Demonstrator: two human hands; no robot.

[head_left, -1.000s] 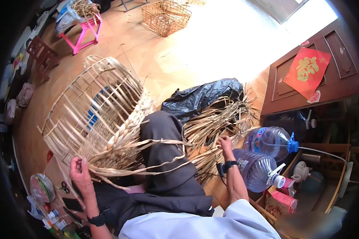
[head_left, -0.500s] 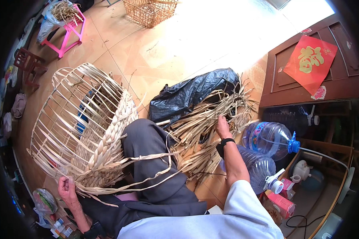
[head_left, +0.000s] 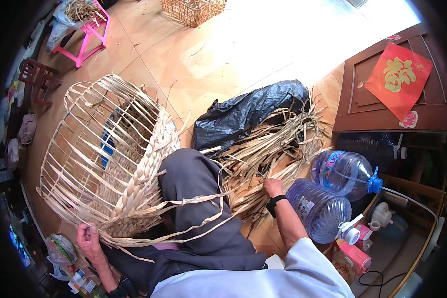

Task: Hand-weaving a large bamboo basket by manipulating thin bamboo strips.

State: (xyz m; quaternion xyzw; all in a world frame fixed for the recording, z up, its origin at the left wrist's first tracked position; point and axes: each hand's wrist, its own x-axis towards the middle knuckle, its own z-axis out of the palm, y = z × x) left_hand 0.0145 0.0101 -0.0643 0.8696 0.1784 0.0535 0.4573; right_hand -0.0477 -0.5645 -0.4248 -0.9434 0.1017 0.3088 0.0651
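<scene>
A half-woven basket frame [head_left: 102, 159] of pale cane ribs lies on its side across my knee, its lower band plaited from dried straw. My left hand [head_left: 89, 237] grips the plaited edge at the bottom, where loose straw strands [head_left: 193, 206] trail off to the right over my grey trouser leg. My right hand [head_left: 272, 187] reaches into a heap of dried straw leaves [head_left: 273, 149] on the floor, its fingers closed among the strands. A dark watch sits on that wrist.
A black plastic bag [head_left: 248, 111] lies behind the straw. Two large clear water bottles [head_left: 328, 198] lie at the right beside a dark wooden cabinet [head_left: 392, 99]. A pink stool [head_left: 87, 35] and a wicker basket [head_left: 191, 10] stand far off on the tiled floor.
My right hand has stayed in the straw heap, shifting slightly. The basket frame has tilted and moved with my left hand, which has gone lower along its plaited edge.
</scene>
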